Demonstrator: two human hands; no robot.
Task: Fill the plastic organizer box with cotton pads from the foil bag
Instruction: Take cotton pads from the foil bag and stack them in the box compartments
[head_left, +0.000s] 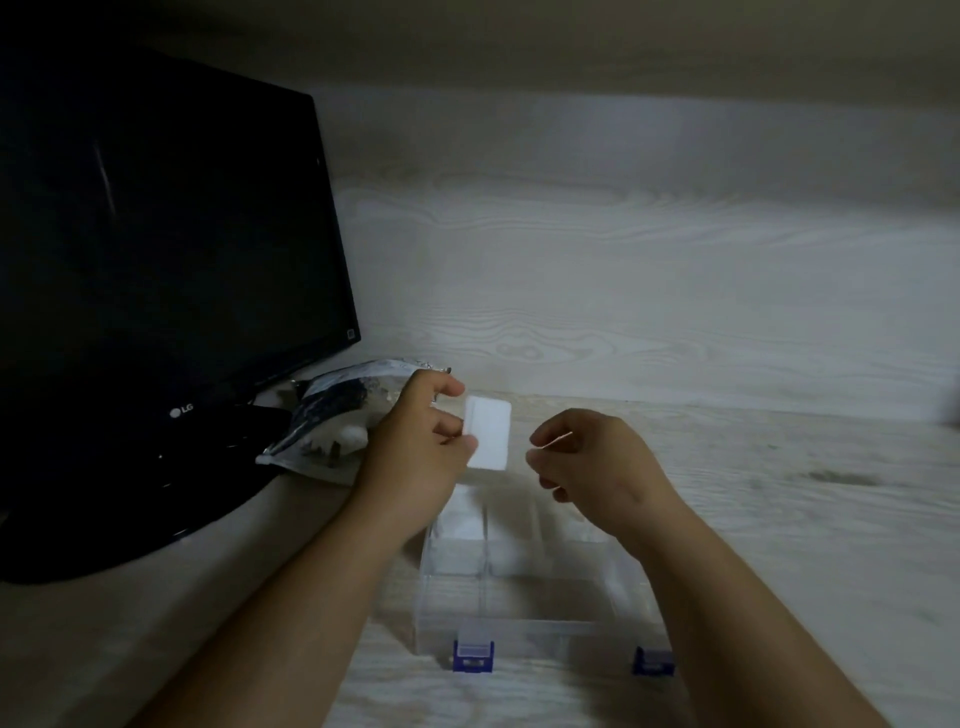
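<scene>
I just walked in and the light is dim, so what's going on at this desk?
A person is moving cotton pads into a clear organizer box. The left hand pinches a small white stack of cotton pads above the far end of the box. The right hand hovers beside it, fingers loosely curled and apparently empty. The foil bag lies open to the left, by the monitor. Some far compartments seem to hold pads already.
</scene>
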